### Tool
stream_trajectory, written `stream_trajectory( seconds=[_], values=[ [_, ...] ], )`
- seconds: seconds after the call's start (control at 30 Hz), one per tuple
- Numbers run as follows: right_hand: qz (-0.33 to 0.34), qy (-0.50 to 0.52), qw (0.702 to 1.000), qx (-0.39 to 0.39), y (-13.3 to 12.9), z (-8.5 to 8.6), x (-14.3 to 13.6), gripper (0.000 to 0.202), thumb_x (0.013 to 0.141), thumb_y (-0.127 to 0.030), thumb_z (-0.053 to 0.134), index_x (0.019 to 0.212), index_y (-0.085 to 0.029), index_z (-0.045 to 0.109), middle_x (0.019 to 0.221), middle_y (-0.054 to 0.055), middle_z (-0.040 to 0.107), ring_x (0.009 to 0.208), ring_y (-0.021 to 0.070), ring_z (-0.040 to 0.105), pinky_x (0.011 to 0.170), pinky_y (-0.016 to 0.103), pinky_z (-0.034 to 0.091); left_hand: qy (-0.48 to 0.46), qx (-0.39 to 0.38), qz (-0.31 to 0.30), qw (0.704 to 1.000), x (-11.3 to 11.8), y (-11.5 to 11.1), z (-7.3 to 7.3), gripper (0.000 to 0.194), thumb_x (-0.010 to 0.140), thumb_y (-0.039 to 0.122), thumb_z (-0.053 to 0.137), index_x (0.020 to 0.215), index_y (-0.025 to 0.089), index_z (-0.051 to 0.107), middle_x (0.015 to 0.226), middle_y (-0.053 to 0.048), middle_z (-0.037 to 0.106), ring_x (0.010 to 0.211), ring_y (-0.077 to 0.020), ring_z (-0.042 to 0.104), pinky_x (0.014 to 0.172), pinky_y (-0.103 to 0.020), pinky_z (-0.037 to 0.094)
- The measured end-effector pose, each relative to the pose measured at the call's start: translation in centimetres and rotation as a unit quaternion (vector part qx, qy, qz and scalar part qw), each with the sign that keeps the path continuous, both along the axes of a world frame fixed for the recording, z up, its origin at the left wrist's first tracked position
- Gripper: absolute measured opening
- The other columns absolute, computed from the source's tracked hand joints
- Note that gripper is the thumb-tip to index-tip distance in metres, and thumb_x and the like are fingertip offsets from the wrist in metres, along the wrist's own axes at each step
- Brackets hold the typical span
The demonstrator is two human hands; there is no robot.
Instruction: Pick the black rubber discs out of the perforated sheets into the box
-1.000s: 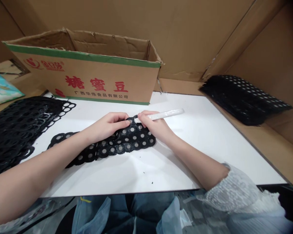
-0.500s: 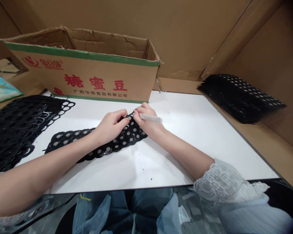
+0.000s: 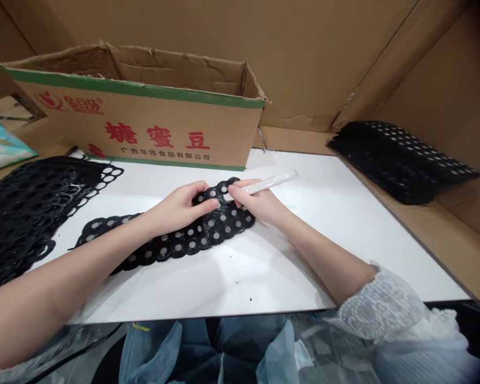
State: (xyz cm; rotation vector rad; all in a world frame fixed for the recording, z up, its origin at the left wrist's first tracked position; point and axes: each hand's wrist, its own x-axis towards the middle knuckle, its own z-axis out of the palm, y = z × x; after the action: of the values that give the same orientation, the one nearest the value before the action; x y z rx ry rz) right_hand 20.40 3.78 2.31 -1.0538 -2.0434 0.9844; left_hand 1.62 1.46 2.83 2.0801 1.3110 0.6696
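A black sheet of joined rings with pale round centres (image 3: pixel 178 248) lies slantwise on the white tabletop. My left hand (image 3: pixel 184 208) grips its upper edge toward the right end, thumb on top and fingers partly hidden behind it. Between the fingers of my right hand (image 3: pixel 260 202) is a slim white pen-like tool (image 3: pixel 274 182), its back end pointing up to the right. The tool's front end meets the sheet just right of my left thumb; its very tip is hard to make out.
Behind my hands stands an open cardboard box (image 3: pixel 144 128) with red lettering. Black ring netting (image 3: pixel 32 213) is heaped at the left, beside a teal packet (image 3: pixel 4 144). A stack of black perforated sheets (image 3: pixel 400 165) sits at the right. Cardboard walls (image 3: pixel 324 64) enclose the table.
The sheet's right end now lies flatter and reaches farther right. My right hand has moved a little right and down, and the tool has swung so its back end points upward.
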Motion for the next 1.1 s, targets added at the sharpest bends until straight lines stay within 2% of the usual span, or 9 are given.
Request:
stream_trajectory(
  seconds=[0.13,0.23,0.53,0.73,0.83,0.93,1.1],
  values=[
    [0.000,-0.003,1.000,0.012,-0.3,0.4,-0.1,0.035,0.080,-0.036,0.039,0.051,-0.017,0.040,0.049,-0.003,0.035,0.050,0.0085,0.034,0.048,0.024,0.024,-0.001,-0.057,-0.025,0.998,-0.2,0.0,0.3,0.030,0.071,0.046,0.049,0.072,0.016,0.050,0.067,0.001,0.048,0.061,-0.0119,0.044,0.054,-0.022,0.035],
    [0.006,-0.001,1.000,0.022,-0.7,0.5,-0.3,0.034,0.080,-0.035,0.039,0.051,-0.017,0.035,0.053,-0.003,0.034,0.052,0.0085,0.033,0.049,0.024,0.024,-0.019,-0.095,-0.017,0.995,-0.3,0.0,0.4,0.031,0.071,0.047,0.049,0.072,0.016,0.054,0.066,0.001,0.052,0.060,-0.0122,0.046,0.053,-0.022,0.036],
    [0.015,-0.020,0.997,0.076,-1.0,0.4,-0.6,0.034,0.081,-0.032,0.039,0.051,-0.017,0.030,0.058,-0.001,0.036,0.060,0.0105,0.037,0.058,0.025,0.029,-0.049,-0.105,-0.003,0.993,-0.2,0.1,0.1,0.030,0.070,0.045,0.050,0.075,0.016,0.057,0.068,0.001,0.057,0.061,-0.0130,0.050,0.054,-0.023,0.038],
    [0.026,-0.015,0.996,0.084,-0.9,0.2,-0.6,0.035,0.082,-0.033,0.036,0.052,-0.018,0.027,0.058,-0.002,0.033,0.060,0.0104,0.035,0.057,0.025,0.029,-0.081,-0.131,-0.009,0.988,-0.3,0.1,0.0,0.029,0.070,0.044,0.052,0.077,0.016,0.057,0.070,0.001,0.057,0.062,-0.0122,0.050,0.056,-0.023,0.038],
    [0.035,-0.023,0.995,0.092,-0.8,0.0,-0.7,0.035,0.083,-0.032,0.034,0.052,-0.018,0.027,0.058,-0.001,0.034,0.061,0.0105,0.036,0.058,0.025,0.029,-0.078,-0.123,-0.003,0.989,-0.2,0.0,-0.1,0.029,0.071,0.043,0.051,0.078,0.015,0.057,0.072,0.000,0.057,0.063,-0.0131,0.050,0.057,-0.024,0.038],
    [0.034,-0.046,0.990,0.127,-0.6,-0.7,-1.3,0.031,0.082,-0.027,0.035,0.053,-0.018,0.030,0.061,-0.001,0.037,0.063,0.0110,0.039,0.060,0.025,0.031,-0.055,-0.091,0.012,0.994,0.0,-0.2,-0.3,0.026,0.071,0.039,0.050,0.071,0.014,0.055,0.064,0.001,0.052,0.057,-0.0110,0.045,0.053,-0.022,0.035],
    [-0.025,-0.087,0.975,0.201,0.1,-2.1,-2.0,0.025,0.080,-0.024,0.036,0.056,-0.017,0.036,0.066,0.002,0.039,0.067,0.0121,0.041,0.063,0.026,0.034,-0.066,-0.055,0.024,0.996,0.5,-0.1,-0.4,0.020,0.072,0.033,0.049,0.065,0.015,0.050,0.059,0.004,0.044,0.055,-0.0088,0.040,0.051,-0.020,0.031]
  ],
)
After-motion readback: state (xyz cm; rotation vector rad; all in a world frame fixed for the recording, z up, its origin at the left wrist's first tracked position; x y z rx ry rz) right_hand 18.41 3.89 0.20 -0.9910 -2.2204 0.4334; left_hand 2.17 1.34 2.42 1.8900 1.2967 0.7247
